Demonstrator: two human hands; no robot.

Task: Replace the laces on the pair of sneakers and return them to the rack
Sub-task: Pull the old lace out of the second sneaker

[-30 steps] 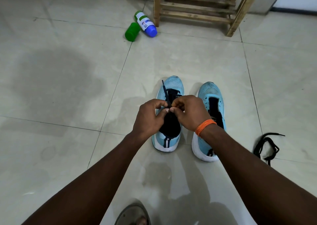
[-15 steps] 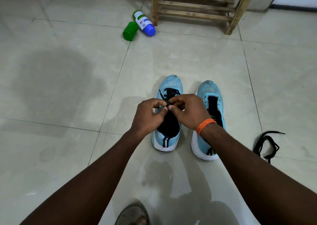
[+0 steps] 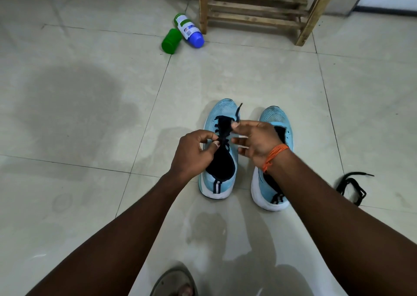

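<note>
Pale blue, two sneakers are sitting toes toward 12 o'clock on the glossy tile floor [image 3: 90,115]: the left sneaker [image 3: 222,108] and, just beside it at 3 o'clock, the right sneaker [image 3: 274,115]. The left grip [image 3: 191,153] is pinching the one dark lace [image 3: 238,111] over the left sneaker's tongue, and the right grip [image 3: 259,142] is pinching its free end. One loose lace [image 3: 352,187] is lying at 4 o'clock. Two bottles, a green bottle [image 3: 171,41] and a blue-capped bottle [image 3: 188,30], are lying at 11 o'clock. One wooden rack [image 3: 255,13] is standing at 12 o'clock.
</note>
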